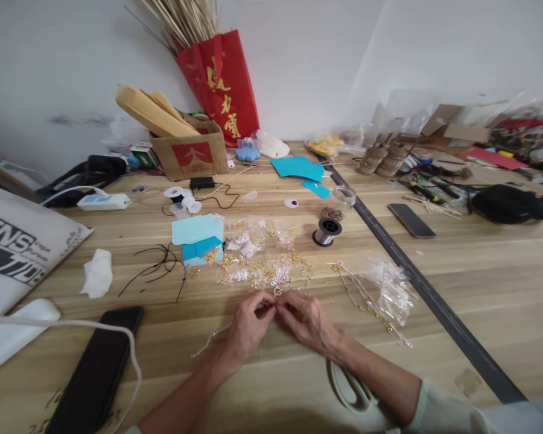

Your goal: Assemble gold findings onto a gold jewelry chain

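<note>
My left hand (252,318) and my right hand (305,316) meet fingertip to fingertip at the table's near side, both closed in a pinch. A small gold-coloured loop (277,292) shows at their fingertips; the rest of it is hidden by the fingers. Just beyond lie loose silver beads (279,275) and gold beads (226,261), with small clear bags among them. From beside my left wrist a thin silvery chain (207,342) trails over the wood. Pale scissors handles (350,389) stick out below my right forearm.
A wire spool (327,232) and a jar of beads (336,210) stand behind the beads. To the right are gold chains (357,295), plastic bags (391,288) and a long black ruler strip (416,283). Black cords (163,265), blue cards (196,230) and a phone (97,367) lie left.
</note>
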A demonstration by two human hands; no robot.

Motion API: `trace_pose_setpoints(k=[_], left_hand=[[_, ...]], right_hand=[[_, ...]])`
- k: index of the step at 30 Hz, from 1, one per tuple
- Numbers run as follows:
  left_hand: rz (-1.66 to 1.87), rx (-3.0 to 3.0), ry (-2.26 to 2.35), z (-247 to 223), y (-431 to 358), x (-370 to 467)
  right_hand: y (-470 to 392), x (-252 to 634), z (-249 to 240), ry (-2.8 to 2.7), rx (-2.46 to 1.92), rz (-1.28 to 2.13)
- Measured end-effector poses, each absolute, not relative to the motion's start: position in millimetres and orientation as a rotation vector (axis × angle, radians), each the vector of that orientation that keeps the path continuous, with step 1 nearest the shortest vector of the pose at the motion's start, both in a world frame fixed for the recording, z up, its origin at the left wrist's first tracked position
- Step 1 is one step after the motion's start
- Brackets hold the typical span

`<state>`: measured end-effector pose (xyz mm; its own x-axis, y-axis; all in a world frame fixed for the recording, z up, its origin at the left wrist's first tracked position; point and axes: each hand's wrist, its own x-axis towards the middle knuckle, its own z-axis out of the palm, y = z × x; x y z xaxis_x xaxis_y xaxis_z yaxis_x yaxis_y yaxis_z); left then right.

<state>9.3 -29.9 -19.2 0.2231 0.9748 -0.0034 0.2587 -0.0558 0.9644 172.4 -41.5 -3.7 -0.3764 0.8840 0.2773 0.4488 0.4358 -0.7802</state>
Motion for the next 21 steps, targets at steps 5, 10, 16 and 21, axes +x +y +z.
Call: trace_pose_setpoints(k=[5, 10, 16, 21], left_hand=[[0.951, 1.556, 1.199, -21, -29, 8], [0.945, 1.593, 1.176, -22, -29, 7], [0.935, 1.534, 1.171, -23, -29, 6], [0.915, 1.514, 1.191, -23, -28, 7]], right_hand=[[-43, 175, -2, -2.057, -1.148, 0.745], [-39, 180, 0, -2.044, -1.175, 0.655], [-32, 187, -1, -1.987, -1.09, 0.53], [-33, 191, -2, -1.977, -1.209, 0.377]])
